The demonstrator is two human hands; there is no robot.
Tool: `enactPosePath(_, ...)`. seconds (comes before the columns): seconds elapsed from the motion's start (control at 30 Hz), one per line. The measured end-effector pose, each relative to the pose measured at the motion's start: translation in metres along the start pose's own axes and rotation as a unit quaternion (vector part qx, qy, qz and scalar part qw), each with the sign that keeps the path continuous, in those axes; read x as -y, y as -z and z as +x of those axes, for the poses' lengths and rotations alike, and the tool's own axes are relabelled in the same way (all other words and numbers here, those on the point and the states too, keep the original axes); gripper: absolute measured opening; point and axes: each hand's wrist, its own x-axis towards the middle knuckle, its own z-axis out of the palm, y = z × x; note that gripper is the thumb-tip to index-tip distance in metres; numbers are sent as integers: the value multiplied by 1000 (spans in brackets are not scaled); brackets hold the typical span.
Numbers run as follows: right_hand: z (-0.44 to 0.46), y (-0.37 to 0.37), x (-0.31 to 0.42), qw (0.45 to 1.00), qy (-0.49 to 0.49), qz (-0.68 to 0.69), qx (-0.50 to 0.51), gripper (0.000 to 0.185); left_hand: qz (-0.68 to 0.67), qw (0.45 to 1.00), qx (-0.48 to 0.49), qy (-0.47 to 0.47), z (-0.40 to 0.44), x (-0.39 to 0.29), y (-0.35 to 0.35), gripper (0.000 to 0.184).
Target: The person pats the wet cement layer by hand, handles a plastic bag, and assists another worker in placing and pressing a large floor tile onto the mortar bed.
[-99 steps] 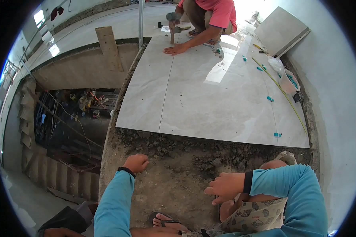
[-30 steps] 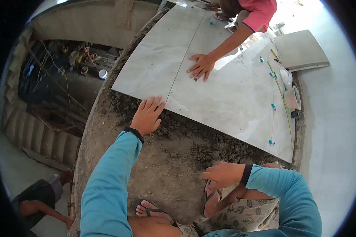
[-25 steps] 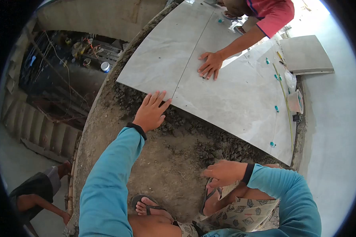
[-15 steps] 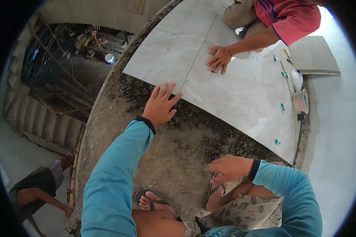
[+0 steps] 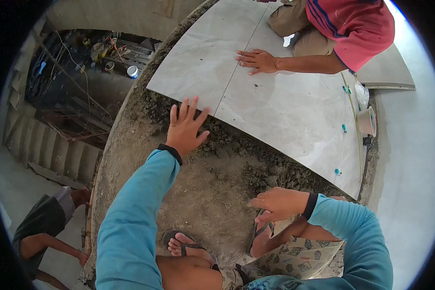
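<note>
My left hand (image 5: 184, 129), fingers spread and holding nothing, is at the near edge of a large pale floor tile (image 5: 188, 67). Its fingertips overlap that edge; whether they touch the surface I cannot tell. A thin joint separates this tile from a second pale tile (image 5: 280, 116) on the right. Dark wet mortar (image 5: 232, 137) shows along the tiles' near edge. My right hand (image 5: 280, 203) hangs over the bare ground near my right sandal (image 5: 257, 232), its fingers loosely stretched out with nothing in them.
A co-worker in a red shirt (image 5: 353, 34) kneels on the tiles, one hand (image 5: 257, 62) flat across the joint. Green tile clips (image 5: 344, 128) and a bucket (image 5: 366, 121) are at right. The curved ledge drops to stairs (image 5: 58, 150) at left, where another person (image 5: 43, 217) bends.
My left hand has shifted slightly left, its fingers spread wider. The co-worker's hand has slid left and up onto the joint, and their body leans farther over the tiles. My right hand hardly moves.
</note>
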Motion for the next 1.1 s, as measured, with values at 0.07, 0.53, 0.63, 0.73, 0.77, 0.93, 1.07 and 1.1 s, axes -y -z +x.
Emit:
enactPosePath(0.07, 0, -3, -2, 1000, -2, -1, 4, 56, 10, 1000, -8, 18, 2, 3, 4, 68)
enactPosePath(0.53, -22, -8, -1, 1000, -7, -28, -3, 57, -2, 1000, 9, -6, 3, -13, 0, 69)
enactPosePath(0.63, -26, -14, -4, 1000, -15, -16, 2, 57, 5, 1000, 6, 15, 2, -12, 1, 69)
enactPosePath(0.73, -33, -24, -10, 998, 5, -34, -45, 56, 12, 1000, 15, 23, 5, -20, 6, 69)
enactPosePath(0.77, -35, -26, -12, 998, 9, -34, -53, 54, 8, 999, 37, 5, 6, -24, 7, 70)
enactPosePath(0.93, -43, -27, -12, 998, 6, -22, -57, 49, 9, 998, 59, -22, 10, -31, 5, 71)
enactPosePath(1.07, -50, -27, -10, 997, 3, -20, -70, 47, 11, 999, 40, 33, 9, -26, -3, 72)
enactPosePath(1.1, -51, -27, -11, 996, 11, -20, -82, 47, 10, 998, 46, 42, 9, -25, -1, 72)
